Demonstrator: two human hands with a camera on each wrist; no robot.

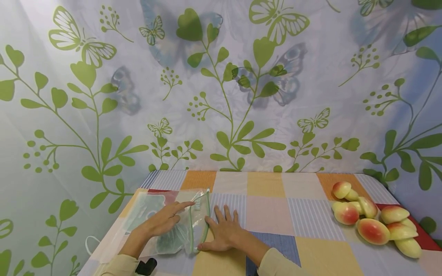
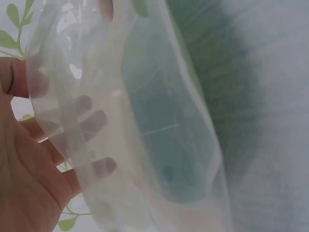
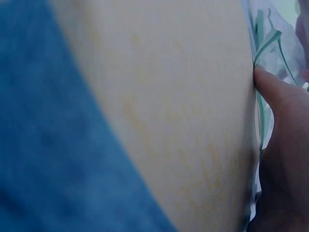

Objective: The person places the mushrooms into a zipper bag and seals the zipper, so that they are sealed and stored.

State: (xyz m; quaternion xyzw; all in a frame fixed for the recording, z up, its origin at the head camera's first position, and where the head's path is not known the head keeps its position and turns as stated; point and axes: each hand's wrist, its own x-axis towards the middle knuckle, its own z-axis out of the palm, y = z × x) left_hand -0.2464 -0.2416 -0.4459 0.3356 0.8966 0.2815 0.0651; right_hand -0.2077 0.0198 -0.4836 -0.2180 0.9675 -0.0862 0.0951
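Note:
A clear zip bag (image 1: 199, 232) with green strips along its mouth lies at the left of the table. The mouth gapes, its two strips standing apart. Inside the bag show a dark green thing (image 1: 170, 241) and a pale green flat piece (image 1: 145, 207). My left hand (image 1: 162, 220) lies over the bag with its index finger stretched to the mouth. In the left wrist view, its fingers show blurred through the film. My right hand (image 1: 224, 232) rests spread on the cloth, and its thumb (image 3: 275, 87) touches the bag's green edge.
Several yellow and red mushroom-like pieces (image 1: 373, 231) lie in a cluster at the table's right. A patchwork cloth (image 1: 266, 214) covers the table. Behind it hangs a curtain (image 1: 221, 96) with leaves and butterflies. A white loop (image 1: 90, 243) shows at the left edge.

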